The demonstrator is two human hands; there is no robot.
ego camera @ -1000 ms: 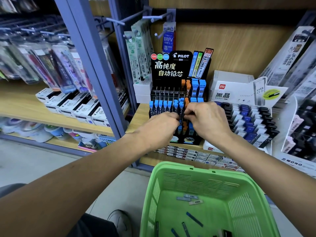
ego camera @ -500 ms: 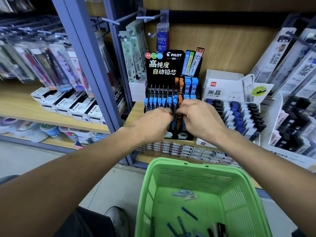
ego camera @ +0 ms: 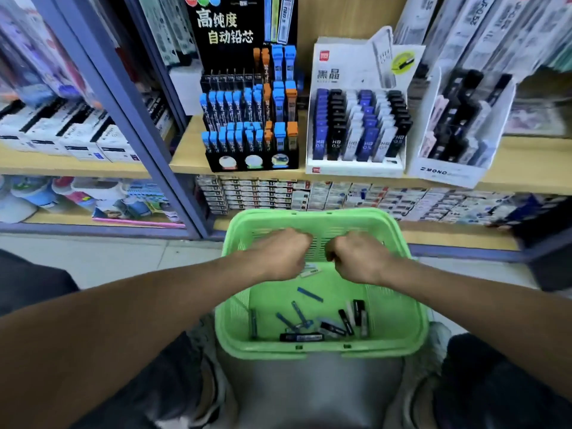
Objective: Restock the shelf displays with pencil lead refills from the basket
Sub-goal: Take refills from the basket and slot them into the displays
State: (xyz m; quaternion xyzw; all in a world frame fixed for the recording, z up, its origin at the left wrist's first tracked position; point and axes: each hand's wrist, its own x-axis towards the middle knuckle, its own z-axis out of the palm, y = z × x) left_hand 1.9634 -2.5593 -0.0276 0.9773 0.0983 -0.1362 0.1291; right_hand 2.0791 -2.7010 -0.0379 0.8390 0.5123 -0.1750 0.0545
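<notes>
A fetching step is judged to be in hand: the left hand [ego camera: 280,255] and the right hand [ego camera: 359,258] are held side by side over the far end of the green slatted plastic basket [ego camera: 411,308], fingers curled under; whether anything is gripped cannot be told. The slim blue, black and grey pencil lead refill cases [ego camera: 312,325] lie loose on the basket floor. For the next move, one case would need to be pinched and matched to a slot in the black tiered lead display [ego camera: 250,119] on the wooden shelf [ego camera: 526,162].
</notes>
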